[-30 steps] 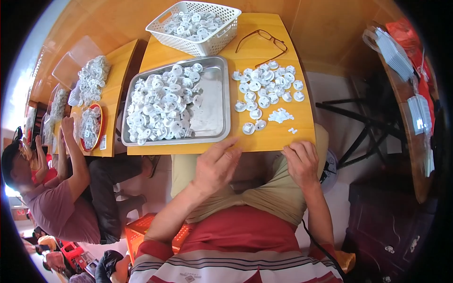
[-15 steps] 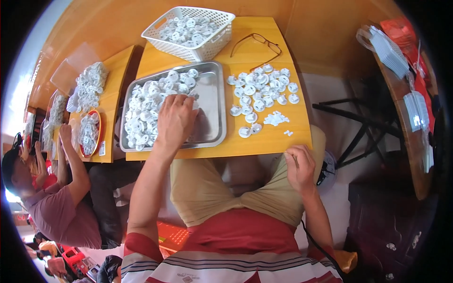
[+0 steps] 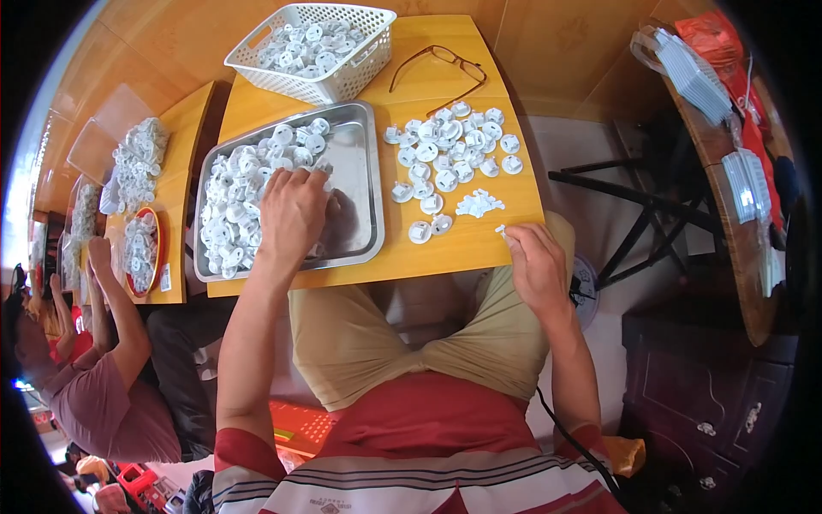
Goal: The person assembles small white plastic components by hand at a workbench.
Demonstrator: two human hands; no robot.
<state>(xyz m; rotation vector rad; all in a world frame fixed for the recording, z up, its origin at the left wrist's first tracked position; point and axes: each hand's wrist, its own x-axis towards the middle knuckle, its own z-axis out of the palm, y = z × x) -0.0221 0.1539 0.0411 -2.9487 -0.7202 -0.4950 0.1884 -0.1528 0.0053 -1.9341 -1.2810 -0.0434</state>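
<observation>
Along the nine o'clock side of the counter, a metal tray is holding a heap of round white parts; the left hand is reaching over the heap's three o'clock edge, its fingers bending downward with their tips out of sight, so whether they are clamping a part cannot be told; at four o'clock, the right hand is leaning at the counter's near edge, its fingers curling with the tips at a small white piece; whether they are gripping it cannot be told; just inward, a pile of small white pieces is lying below a cluster of round parts, which is spreading toward three o'clock; at eleven o'clock, a white basket is standing full of similar parts; at one o'clock, glasses are lying unfolded; toward eight o'clock, beyond the counter, a co-worker is sitting with forearms raised.
</observation>
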